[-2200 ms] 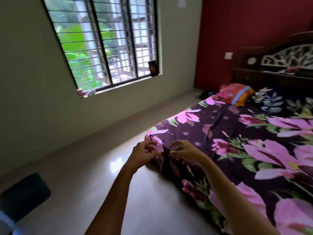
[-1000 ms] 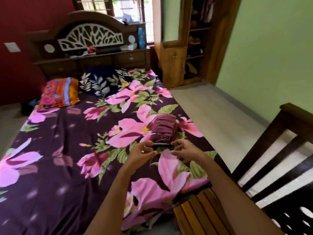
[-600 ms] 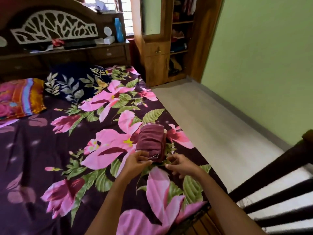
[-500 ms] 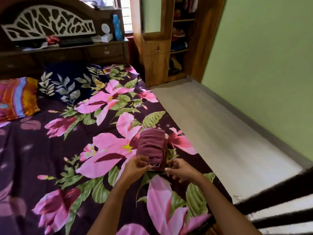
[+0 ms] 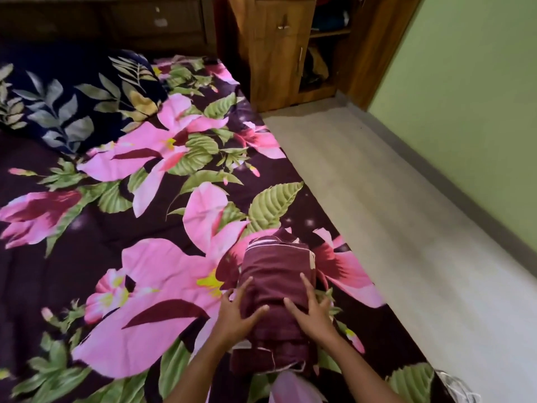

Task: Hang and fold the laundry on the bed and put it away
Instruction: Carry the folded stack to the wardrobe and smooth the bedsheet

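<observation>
Both forearms reach in from the lower edge, and the two hands meet on one bundle. The left hand (image 5: pixel 236 314) lies with its fingers spread and nearly straight, the thumb on top of the cloth and the other fingers down its left flank. The right hand (image 5: pixel 313 312) mirrors it, fingers splayed, thumb on top and the rest toward the right flank. Neither hand pinches or clenches; they rest flat on the fabric.

Under them is the folded maroon garment (image 5: pixel 276 266), a thick oblong bundle with a pale seam along its far end (a loose thread hangs from the near end). It sits on the flowered bedsheet (image 5: pixel 162 274), close to the bed's right edge and touching both palms.

Further up the bed lies a navy pillow with a leaf print (image 5: pixel 72 103), well apart from the bundle. Behind it are the dark headboard drawers (image 5: pixel 151 21). To the right of the bed runs the pale floor (image 5: pixel 401 222), with a wooden wardrobe (image 5: pixel 273 53) at its far end, one door open on shelves, and a green wall (image 5: pixel 470 97) beside it.
</observation>
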{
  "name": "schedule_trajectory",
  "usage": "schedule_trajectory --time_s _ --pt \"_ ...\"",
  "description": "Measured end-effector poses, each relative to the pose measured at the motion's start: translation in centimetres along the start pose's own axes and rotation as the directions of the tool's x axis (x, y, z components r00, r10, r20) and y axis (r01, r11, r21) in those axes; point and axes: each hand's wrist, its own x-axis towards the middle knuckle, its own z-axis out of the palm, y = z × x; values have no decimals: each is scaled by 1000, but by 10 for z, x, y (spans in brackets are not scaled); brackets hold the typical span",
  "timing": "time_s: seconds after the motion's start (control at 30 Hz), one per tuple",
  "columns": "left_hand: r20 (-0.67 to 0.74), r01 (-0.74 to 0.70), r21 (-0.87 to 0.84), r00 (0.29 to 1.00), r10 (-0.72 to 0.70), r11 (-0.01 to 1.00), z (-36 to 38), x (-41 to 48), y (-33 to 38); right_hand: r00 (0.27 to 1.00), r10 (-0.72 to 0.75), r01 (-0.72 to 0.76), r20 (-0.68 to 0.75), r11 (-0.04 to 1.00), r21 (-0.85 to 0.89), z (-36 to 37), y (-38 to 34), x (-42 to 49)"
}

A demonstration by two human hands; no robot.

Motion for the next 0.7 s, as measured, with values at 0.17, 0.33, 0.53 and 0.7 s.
schedule_trajectory --time_s 0.17,0.33,0.53,0.7 --pt "93 89 -61 992 -83 994 20 44 -25 1000 3 -3 -26 1000 8 19 29 50" --pt "176 101 -173 982 -71 980 31 69 -41 999 -9 10 -32 1000 11 31 47 71" --pt "113 216 -153 973 -200 964 44 71 -39 998 -17 23 -53 993 119 32 52 75" --pt "231 230 -288 959 -166 929 37 65 -31 1000 14 -16 9 953 301 23 43 72"
